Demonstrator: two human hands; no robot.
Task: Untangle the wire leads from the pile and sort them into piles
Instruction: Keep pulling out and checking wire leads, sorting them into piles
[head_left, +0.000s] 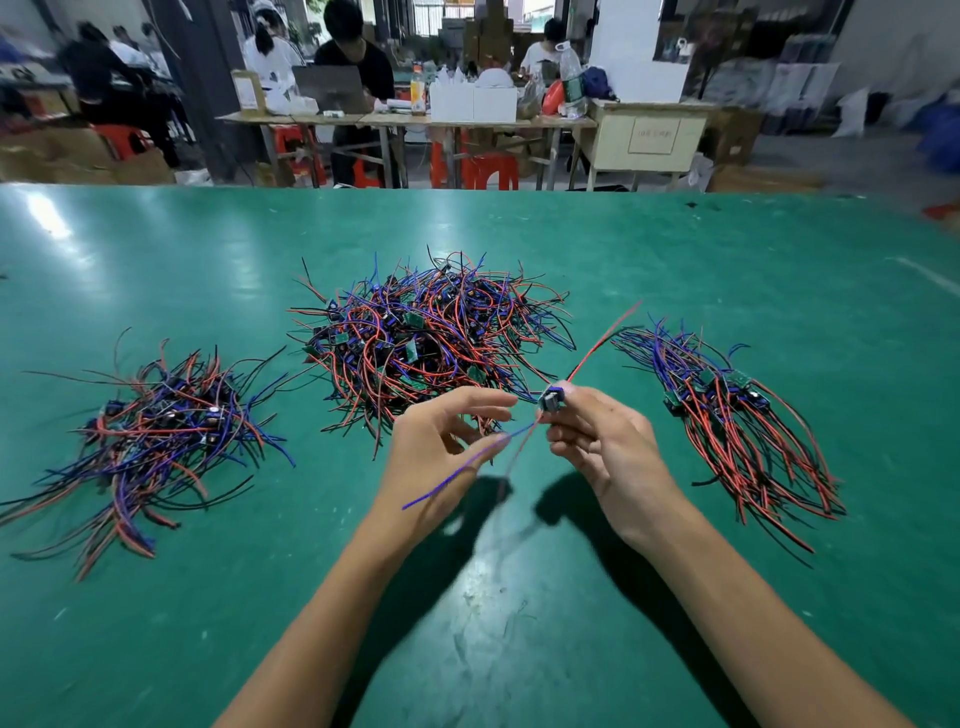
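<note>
Your two bare forearms reach in from the bottom edge over the green table (519, 597), and both hands hang above it, just in front of the middle pile. Your right hand (597, 447) pinches a small circuit board (549, 401) at its fingertips, thumb and forefinger closed on it, the other fingers curled underneath. Wires run out of that board both ways: a red wire (602, 338) shoots up and away to the right, and a blue wire (457, 473) trails down across your left palm, with a blurred reddish one beside it. Your left hand (441, 447) is loose, fingers gently bent and apart, forefinger reaching toward the board; whether it actually touches the blue wire, you can't tell from here.

Left of your hands lies a loose left pile (145, 431) of red, blue and black leads. To the right sits a tidier right pile (727, 410), its boards lined up and its wires lying roughly parallel. Beyond your fingers, the big tangled pile (431, 332) sits in the centre.

Past the table's far edge, people sit working at cluttered benches (405, 117) with red stools (491, 171) under them.
</note>
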